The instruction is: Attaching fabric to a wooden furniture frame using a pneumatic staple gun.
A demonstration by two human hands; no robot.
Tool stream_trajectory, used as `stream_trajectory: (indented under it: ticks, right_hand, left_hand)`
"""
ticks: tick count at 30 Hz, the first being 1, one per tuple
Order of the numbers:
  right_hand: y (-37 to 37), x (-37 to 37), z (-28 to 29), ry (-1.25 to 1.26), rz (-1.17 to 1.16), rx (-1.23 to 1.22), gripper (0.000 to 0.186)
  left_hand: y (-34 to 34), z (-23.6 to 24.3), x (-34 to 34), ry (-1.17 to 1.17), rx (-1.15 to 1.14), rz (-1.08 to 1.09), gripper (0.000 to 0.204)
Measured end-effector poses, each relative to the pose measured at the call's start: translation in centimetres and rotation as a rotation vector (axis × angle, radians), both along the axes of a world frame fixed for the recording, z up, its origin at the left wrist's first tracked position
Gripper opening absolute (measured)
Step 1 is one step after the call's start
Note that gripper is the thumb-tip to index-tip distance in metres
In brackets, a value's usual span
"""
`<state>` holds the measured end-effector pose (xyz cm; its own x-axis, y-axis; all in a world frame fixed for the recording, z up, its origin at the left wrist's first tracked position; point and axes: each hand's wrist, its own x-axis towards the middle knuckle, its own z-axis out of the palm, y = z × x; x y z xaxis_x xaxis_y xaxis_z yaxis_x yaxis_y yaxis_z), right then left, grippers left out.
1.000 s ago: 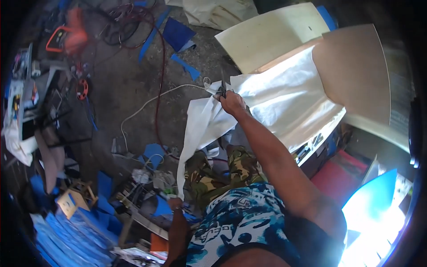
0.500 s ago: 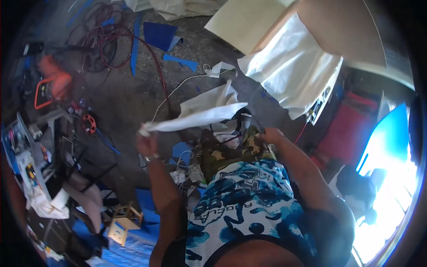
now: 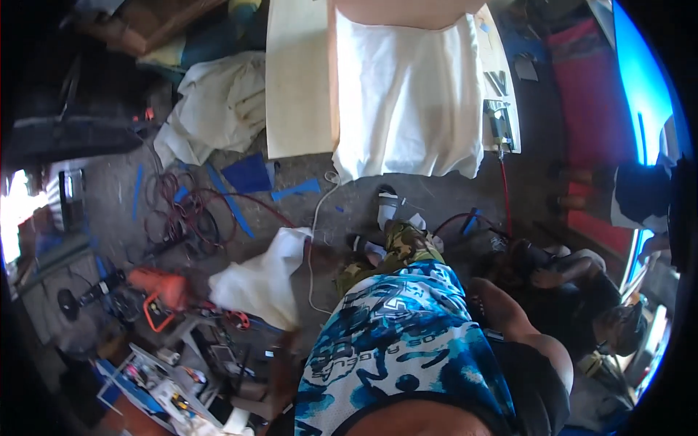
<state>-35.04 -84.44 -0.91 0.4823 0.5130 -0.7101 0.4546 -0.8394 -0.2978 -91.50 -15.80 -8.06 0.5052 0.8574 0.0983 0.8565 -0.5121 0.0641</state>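
Note:
A loose white cloth (image 3: 263, 280) hangs at my left side, above the floor. My left hand (image 3: 288, 338) is smeared and dark at the cloth's lower corner, closed on it. My right arm (image 3: 502, 309) bends down beside my blue-and-white patterned shirt. My right hand is hidden from sight. Ahead of me, a large white sheet (image 3: 407, 94) lies draped over a broad tan board or panel (image 3: 298, 94), its near edge hanging loose. A metal tool with a red hose (image 3: 499, 123) rests at the panel's right edge.
A thin white cord (image 3: 313, 269) and a coiled dark-red hose (image 3: 182, 207) cross the floor. Blue scraps (image 3: 247, 173) lie nearby. An orange machine (image 3: 161, 287) and a cluttered tool cart (image 3: 163, 374) stand at left. Another person (image 3: 574, 291) is low at my right.
My view has turned left, bringing the draped panel to straight ahead. My left hand has drawn the white cloth back to my left side. My right hand has gone out of sight.

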Motion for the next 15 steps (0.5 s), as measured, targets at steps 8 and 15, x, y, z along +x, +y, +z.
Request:
stream_trajectory:
  ticks: [8, 15]
  right_hand:
    - [1.0, -1.1, 2.0, 0.037, -0.088, 0.072, 0.052]
    - [6.2, -2.9, 0.0, 0.036, -0.23, 0.009, 0.053]
  left_hand:
    - [-7.4, 2.9, 0.5, -0.045, -0.883, -0.166, 0.039]
    - [17.8, 7.0, 22.2, 0.496, -0.585, -0.046, 0.063]
